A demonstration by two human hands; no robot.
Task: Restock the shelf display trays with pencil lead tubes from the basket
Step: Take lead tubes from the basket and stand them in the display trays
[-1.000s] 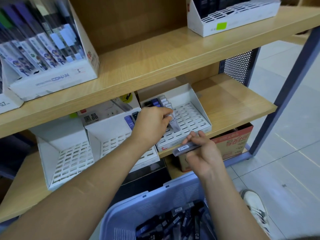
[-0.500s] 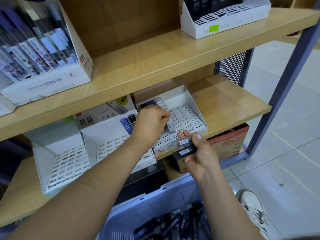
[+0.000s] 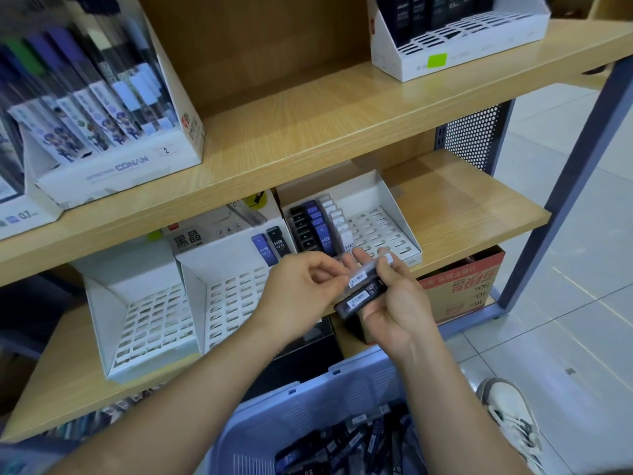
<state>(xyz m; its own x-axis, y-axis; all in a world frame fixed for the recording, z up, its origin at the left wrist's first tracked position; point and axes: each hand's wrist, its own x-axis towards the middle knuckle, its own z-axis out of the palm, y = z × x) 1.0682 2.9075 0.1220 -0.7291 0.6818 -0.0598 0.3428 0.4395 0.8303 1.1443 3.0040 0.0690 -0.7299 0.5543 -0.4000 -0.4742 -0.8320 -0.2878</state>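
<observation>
Tubes (image 3: 363,290), two stacked, axis slanting away-right: right hand (image 3: 394,305) grips them, left hand (image 3: 301,289) pinches the top one's end; tray (image 3: 399,204) just beyond fingertips (image 3: 360,257).

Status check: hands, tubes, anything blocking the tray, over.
Right hand grips tubes. Left hand at the top tube end, grip unclear. Right tray part filled, free slots unobstructed.

Bright even light; wide-angle edge bending, slight motion blur.
</observation>
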